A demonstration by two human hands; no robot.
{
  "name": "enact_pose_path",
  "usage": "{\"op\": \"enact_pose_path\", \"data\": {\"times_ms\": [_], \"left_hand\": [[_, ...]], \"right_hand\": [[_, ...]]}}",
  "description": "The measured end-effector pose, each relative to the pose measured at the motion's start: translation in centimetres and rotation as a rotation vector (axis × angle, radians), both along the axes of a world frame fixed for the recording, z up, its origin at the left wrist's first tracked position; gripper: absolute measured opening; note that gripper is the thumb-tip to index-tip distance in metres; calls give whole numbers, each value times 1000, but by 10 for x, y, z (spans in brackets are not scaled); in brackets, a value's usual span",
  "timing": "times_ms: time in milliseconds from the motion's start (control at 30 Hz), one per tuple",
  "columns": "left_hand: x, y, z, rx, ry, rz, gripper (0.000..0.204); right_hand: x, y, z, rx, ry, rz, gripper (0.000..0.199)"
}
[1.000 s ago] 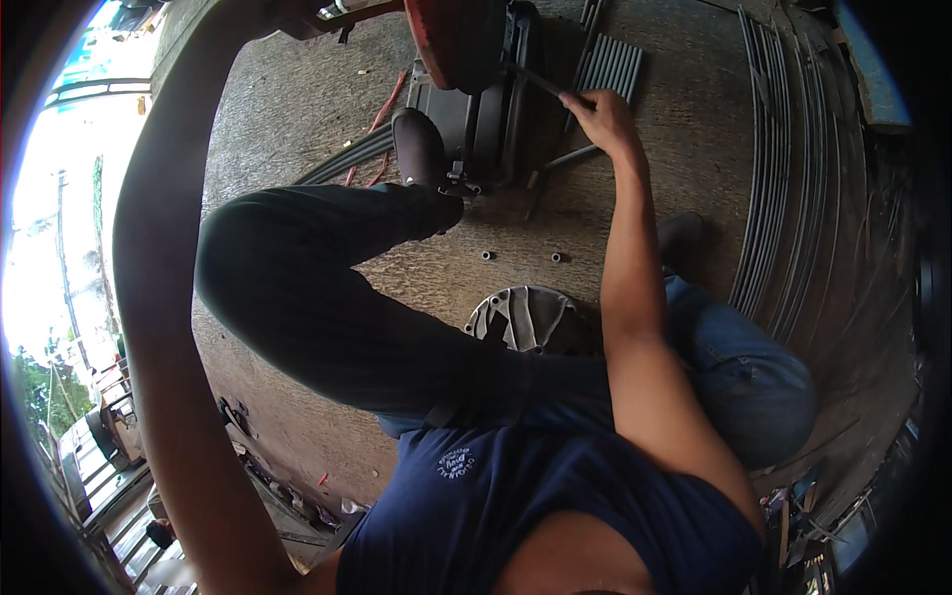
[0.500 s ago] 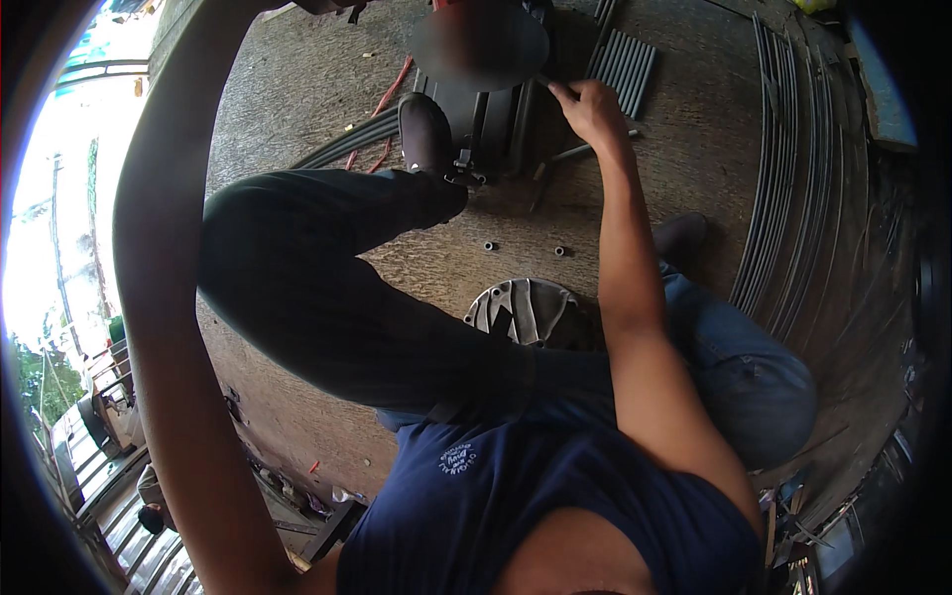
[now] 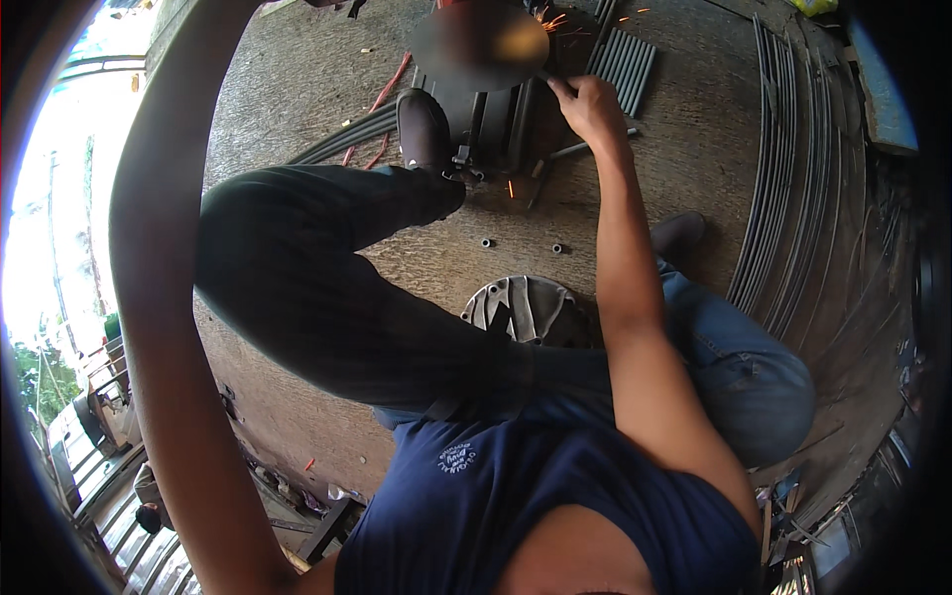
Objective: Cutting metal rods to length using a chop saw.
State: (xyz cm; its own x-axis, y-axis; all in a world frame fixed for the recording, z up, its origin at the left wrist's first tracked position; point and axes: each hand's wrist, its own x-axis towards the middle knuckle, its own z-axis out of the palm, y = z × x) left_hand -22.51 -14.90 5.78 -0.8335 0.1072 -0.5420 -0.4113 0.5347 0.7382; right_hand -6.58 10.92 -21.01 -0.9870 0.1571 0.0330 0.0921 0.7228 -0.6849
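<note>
Currently, your right hand point(image 3: 593, 107) grips a thin dark rod point(image 3: 546, 76), fingers closed, beside the dark disc point(image 3: 466, 55).
The rod points away and leftward; your cropped left hand's point(image 3: 323, 2) grip can't be told; brown floor point(image 3: 297, 119), daylight point(image 3: 59, 218) left.

We view the scene through the left fisheye camera on the person's head, facing steeply down. The shirt point(image 3: 555, 466) lies nearest, at the lower edge; the floor point(image 3: 535, 213) lies farther off, beyond the legs point(image 3: 327, 278). From our viewpoint, the right hand point(image 3: 593, 107) and disc point(image 3: 481, 45) sit near the upper edge. Straight edges bend toward the dark rim.
</note>
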Motion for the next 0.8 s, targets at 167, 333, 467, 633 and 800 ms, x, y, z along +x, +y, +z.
{"op": "enact_pose_path", "data": {"times_ms": [167,333,467,633,800], "left_hand": [[-3,-6,1,33,-35,-80,25],[-5,-8,1,28,-57,-120,26],[-1,-7,-2,46,53,-98,26],[-3,-9,-6,86,124,-69,26],[-9,-12,-5,47,62,-121,27]], "right_hand": [[0,1,2,-1,-20,4,40],[2,0,8,13,-11,14,39],[3,-1,10,20,-15,4,36],[3,-2,8,18,2,-2,37],[3,-2,4,51,89,-4,36]]}}
